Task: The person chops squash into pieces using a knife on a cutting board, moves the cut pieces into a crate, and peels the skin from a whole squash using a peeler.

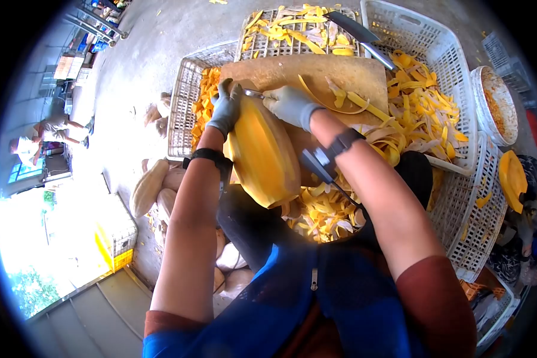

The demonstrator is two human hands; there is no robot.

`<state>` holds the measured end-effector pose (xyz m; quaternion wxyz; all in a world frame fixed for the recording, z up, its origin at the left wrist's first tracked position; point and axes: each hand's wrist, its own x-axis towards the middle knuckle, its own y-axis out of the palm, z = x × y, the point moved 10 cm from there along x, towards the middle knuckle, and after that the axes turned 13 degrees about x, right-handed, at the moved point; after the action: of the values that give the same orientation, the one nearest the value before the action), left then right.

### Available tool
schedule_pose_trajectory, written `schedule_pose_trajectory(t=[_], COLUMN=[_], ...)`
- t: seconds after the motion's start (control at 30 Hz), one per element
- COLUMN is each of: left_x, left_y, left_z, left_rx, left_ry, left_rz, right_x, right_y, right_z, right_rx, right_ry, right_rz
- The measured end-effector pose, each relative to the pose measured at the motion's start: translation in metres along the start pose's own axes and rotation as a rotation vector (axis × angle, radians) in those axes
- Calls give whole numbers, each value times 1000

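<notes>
A large, long squash [261,152] lies tilted in front of me, with much of its skin pared off and bright yellow-orange flesh showing. My left hand [225,108], in a grey glove, grips its far end. My right hand [292,106], gloved too, is closed around a peeler; the metal part [253,93] points left at the top of the squash. The peeler's handle is mostly hidden in the fingers. Behind the squash is a wooden board [262,70], with long peel strips [340,98] on its right side.
A large knife [353,27] rests on an upturned crate [247,45] strewn with peelings. Orange cubes [204,101] fill a crate on the left. Peelings [420,107] heap in a white crate [447,45] at right, beside a round bucket [477,89]. Unpeeled squashes [149,188] lie left.
</notes>
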<state>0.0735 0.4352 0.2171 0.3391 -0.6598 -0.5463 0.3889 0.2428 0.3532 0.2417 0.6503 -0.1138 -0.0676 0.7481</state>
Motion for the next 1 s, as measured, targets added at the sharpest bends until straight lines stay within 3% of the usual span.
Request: schedule_pose_trajectory(t=[0.17, 0.3, 0.37, 0.47, 0.53, 0.6, 0.67, 0.73, 0.87, 0.93, 1.0], left_x=[-5, -4, -7, -4, -8, -9, -8, -2, -7, -3, 0], left_y=[-3, -1, -2, 1, -3, -4, -4, 0, -1, -3, -1], left_z=[-6, -9, -6, -11, -11, -15, -15, -13, -12, -13, -6], left_rx=[8, 18, -8, -36, -48, -43, -23, 22, -26, -12, -22], left_ry=[23, 38, 30, 34, 13, -13, -18, 2, -8, 2, 8], left_rz=[-15, -12, -7, -14, -1, 8, 9, 16, 2, 10, 4], right_x=[-69, -204, -268, -278, -230, -176, -126, -103, -172, -229, -260], right_y=[6, 2, 32, 8, -32, -35, -26, -10, 8, 14, 20], right_z=[24, 33, 2, -16, 15, 22, 23, 27, 29, 26, 4], right_rx=[-125, -114, -241, -11, 62, 6, -8, -83, -171, -48, -108], right_ry=[-67, -207, -80, 53, -172, -214, 3, -70, -160, -191, -179], right_rz=[150, -80, 237, 104, -160, -161, -40, -10, -62, -79, 31])
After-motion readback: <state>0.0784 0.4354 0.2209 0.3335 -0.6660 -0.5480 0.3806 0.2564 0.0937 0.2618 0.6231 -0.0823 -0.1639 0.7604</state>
